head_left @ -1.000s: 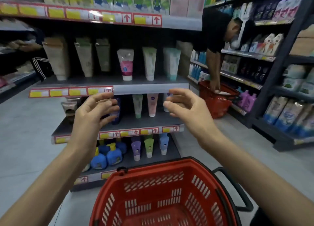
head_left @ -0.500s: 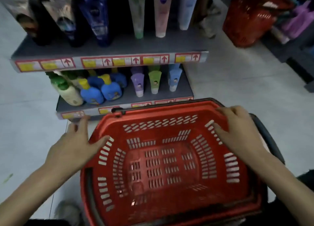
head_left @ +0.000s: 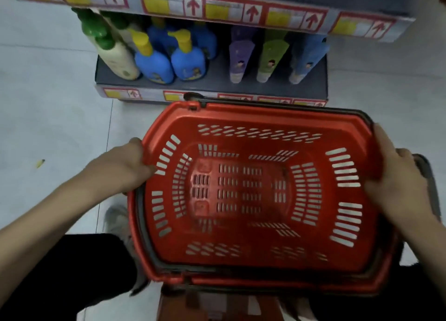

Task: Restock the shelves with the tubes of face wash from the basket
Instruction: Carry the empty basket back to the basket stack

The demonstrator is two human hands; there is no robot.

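1. Gripping the basket (head_left: 241, 113) at both short ends, the person holds it in the middle of the frame. It is seen from above, with its red slotted walls and floor in plain view.
2. The left hand (head_left: 125, 168), centre left, clamps the basket's left rim. One digit lies inside against the slotted wall and the rest wrap the outside.
3. The right hand (head_left: 395, 183), centre right, grips the right rim. The thumb lies up along the edge and the fingers curl round the outside, just beside a black handle (head_left: 427, 176).
4. The tubes stand cap-down on the bottom shelf (head_left: 217, 86), in the upper middle of the frame, just beyond the basket's far rim. From left to right they are purple (head_left: 240, 55), green (head_left: 271, 57) and blue (head_left: 306, 55).
5. Left of the tubes on the same shelf stand blue pump bottles (head_left: 188, 62) with yellow tops, and a cream bottle (head_left: 118, 55) with a green pump.
6. The upper shelf (head_left: 241, 9) runs along the top edge, its front lined with yellow price labels and red arrows.
7. The pale floor (head_left: 48, 103) fills the left side, with a small yellow scrap (head_left: 39, 163) lying on it.
8. A dark trouser leg (head_left: 84, 272) shows at the lower left, beneath the left forearm.
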